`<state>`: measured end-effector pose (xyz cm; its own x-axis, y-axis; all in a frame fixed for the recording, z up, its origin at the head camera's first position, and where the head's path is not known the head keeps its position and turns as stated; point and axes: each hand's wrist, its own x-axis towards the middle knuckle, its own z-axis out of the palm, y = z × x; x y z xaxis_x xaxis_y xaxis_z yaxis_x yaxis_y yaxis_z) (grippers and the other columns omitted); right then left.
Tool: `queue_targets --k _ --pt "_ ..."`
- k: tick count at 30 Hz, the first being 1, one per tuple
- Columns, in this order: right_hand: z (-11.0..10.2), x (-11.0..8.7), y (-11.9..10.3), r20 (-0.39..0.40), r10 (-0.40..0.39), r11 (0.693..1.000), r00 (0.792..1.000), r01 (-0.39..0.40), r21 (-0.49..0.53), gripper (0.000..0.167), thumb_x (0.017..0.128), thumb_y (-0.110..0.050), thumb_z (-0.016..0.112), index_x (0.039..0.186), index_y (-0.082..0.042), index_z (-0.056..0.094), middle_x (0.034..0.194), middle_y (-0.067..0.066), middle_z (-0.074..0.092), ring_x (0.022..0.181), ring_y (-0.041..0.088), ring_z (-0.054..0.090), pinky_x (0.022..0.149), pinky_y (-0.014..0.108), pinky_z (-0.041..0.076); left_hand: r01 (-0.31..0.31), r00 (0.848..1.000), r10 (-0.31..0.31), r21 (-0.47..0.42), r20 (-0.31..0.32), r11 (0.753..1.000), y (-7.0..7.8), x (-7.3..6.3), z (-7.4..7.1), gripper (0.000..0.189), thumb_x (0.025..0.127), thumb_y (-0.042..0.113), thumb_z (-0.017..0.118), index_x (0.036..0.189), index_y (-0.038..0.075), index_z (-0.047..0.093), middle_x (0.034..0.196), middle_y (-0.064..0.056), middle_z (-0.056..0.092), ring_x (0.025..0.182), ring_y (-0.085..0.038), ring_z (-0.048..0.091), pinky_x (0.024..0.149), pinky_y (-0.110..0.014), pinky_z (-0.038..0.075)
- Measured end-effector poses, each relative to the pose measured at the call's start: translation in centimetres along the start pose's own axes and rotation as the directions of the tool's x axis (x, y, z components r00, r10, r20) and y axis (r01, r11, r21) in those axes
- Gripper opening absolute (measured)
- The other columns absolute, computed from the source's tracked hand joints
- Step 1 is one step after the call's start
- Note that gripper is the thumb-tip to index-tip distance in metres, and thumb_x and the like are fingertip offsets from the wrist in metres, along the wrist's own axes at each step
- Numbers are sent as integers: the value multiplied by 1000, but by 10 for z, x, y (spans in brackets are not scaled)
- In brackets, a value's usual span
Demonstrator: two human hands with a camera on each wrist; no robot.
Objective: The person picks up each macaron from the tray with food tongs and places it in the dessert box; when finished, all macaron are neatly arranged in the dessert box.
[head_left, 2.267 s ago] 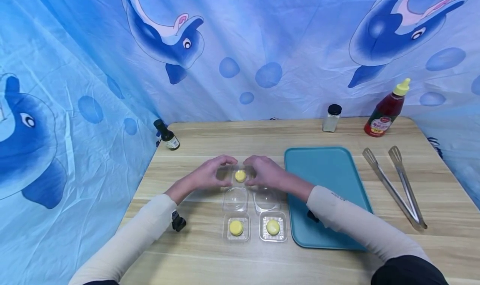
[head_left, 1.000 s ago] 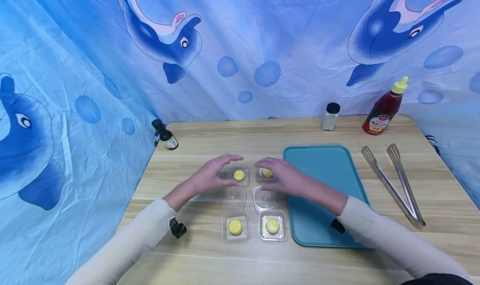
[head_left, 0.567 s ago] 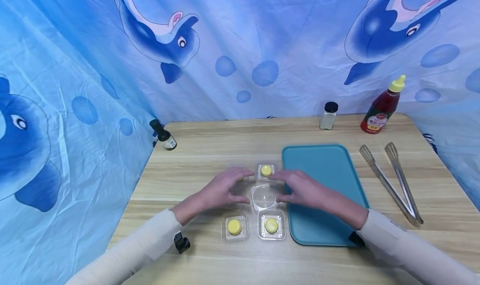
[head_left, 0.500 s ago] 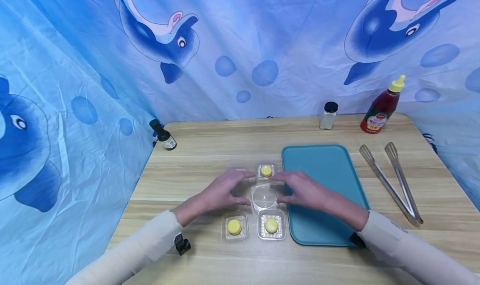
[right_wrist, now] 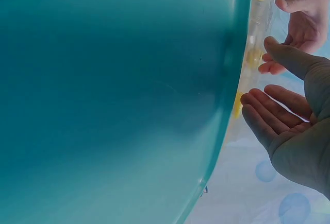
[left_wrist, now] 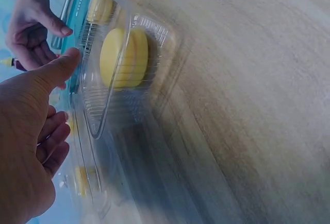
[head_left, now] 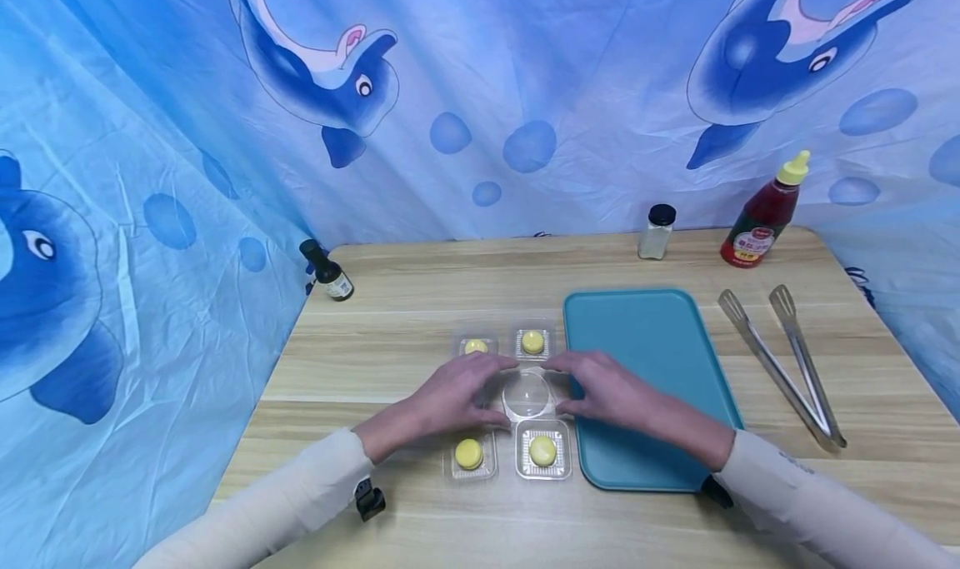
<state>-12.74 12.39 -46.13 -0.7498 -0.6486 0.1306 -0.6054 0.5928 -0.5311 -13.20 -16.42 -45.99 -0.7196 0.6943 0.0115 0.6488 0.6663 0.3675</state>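
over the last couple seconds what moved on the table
Both hands drew back toward the person: the left hand and right hand left the far-left open case and now flank the clear dome lid nearer them. The four yellow pastries, teal tray and tongs stayed put.

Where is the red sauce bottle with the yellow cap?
In the head view, the red sauce bottle stands at the far right corner of the wooden table, against the dolphin curtain, just right of the small shaker jar and behind the metal tongs.
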Motion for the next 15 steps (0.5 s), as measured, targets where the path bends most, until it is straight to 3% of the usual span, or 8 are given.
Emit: queue_targets --k 15 --pt "9 -1 -2 -31 13 1000 999 -12 16 63 78 -14 96 132 1 69 129 15 72 119 31 69 101 47 59 -5 1000 5 42 5 999 3 4 8 95 80 53 90 156 14 50 154 -4 58 141 -25 53 119 -48 43"
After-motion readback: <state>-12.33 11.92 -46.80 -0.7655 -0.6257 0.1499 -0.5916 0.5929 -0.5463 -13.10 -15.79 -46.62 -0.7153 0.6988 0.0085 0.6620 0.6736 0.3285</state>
